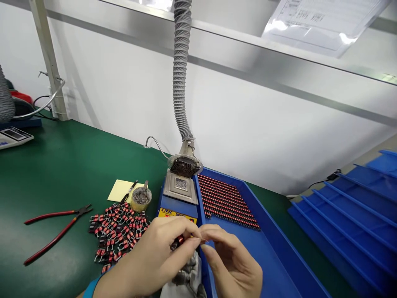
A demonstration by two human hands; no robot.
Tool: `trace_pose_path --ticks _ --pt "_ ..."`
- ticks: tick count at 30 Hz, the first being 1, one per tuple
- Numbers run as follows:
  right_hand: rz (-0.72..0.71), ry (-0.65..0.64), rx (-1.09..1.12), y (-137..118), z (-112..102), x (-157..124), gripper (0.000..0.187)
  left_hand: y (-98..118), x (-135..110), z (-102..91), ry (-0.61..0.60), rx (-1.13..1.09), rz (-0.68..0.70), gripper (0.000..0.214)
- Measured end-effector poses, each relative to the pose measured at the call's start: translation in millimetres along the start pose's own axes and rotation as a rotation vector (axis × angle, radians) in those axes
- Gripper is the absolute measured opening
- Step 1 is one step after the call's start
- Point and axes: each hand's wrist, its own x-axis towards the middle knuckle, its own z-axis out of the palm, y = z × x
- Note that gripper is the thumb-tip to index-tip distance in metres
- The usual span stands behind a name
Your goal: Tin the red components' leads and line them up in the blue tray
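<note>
While a green bench (pixel 62 165) fills the left and near scene, one white wall stands behind it. One long blue tray (pixel 273 256) lies at the right, with a stack of blue trays (pixel 350 215) farther right. One grey ribbed hose (pixel 181 70) drops from the top to one small blue solder pot (pixel 180 192) at the tray's far left corner. Inside the tray's far end, many red coils sit in tidy rows (pixel 228 200), too many to count. One loose pile of the same red coils (pixel 116 234) lies on the bench, left of the pot. One pair of red-handled pliers (pixel 56 234) lies farther left, open. One yellow pad (pixel 122 190) and one small round tin (pixel 141 198) sit beyond the pile.

Two bare hands meet at the near centre. The left hand (pixel 149 260) has its thumb and forefinger pinched shut on one red coil (pixel 180 240), just near of the pot. The right hand (pixel 232 260) has fingertips drawn together, touching the same coil from the right. One grey cloth (pixel 189 279) lies beneath the hands.
</note>
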Motion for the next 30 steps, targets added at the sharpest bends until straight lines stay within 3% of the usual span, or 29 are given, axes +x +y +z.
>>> trace_pose_path --ticks 2,4,6,8,10,13,16,21,25,27,28,30 --pt "-0.134 0.021 -0.111 1 1 -1 0.028 0 0 0.5 -0.009 -0.011 -0.013 0.016" --pt "-0.157 0.044 -0.186 1 4 -3 0.021 -2 1 2.6 0.006 0.067 0.071 0.016" --pt "0.013 0.035 -0.132 1 6 -3 0.015 -4 1 5.6 0.040 0.217 0.219 0.020" --pt "0.260 0.000 0.072 1 8 -3 0.032 -6 1 8.4 0.068 0.350 0.338 0.026" --pt "0.363 -0.032 0.285 0 9 -1 0.041 -6 1 9.7 0.083 0.359 0.360 0.028" --pt "0.207 0.027 0.289 -1 7 2 0.036 -4 0 8.4 0.094 0.176 0.246 0.022" --pt "0.004 0.069 0.083 -1 4 3 0.008 -2 0 5.6 0.060 -0.012 0.062 0.015" --pt "-0.163 0.017 -0.031 1 1 4 0.025 1 0 2.5 -0.005 -0.128 -0.085 0.016" --pt "-0.217 -0.024 -0.108 1 -2 2 0.033 1 0 2.1 -0.030 -0.101 -0.080 0.016" --pt "-0.257 -0.028 -0.176 0 -3 1 0.033 -1 1 3.2 -0.019 -0.026 -0.010 0.016" --pt "-0.245 -0.028 -0.201 -2 -2 0 0.029 -2 1 4.1 -0.003 0.032 0.055 0.016" --pt "-0.085 -0.025 -0.174 -4 0 -1 0.015 -4 1 6.1 0.045 0.186 0.207 0.018"
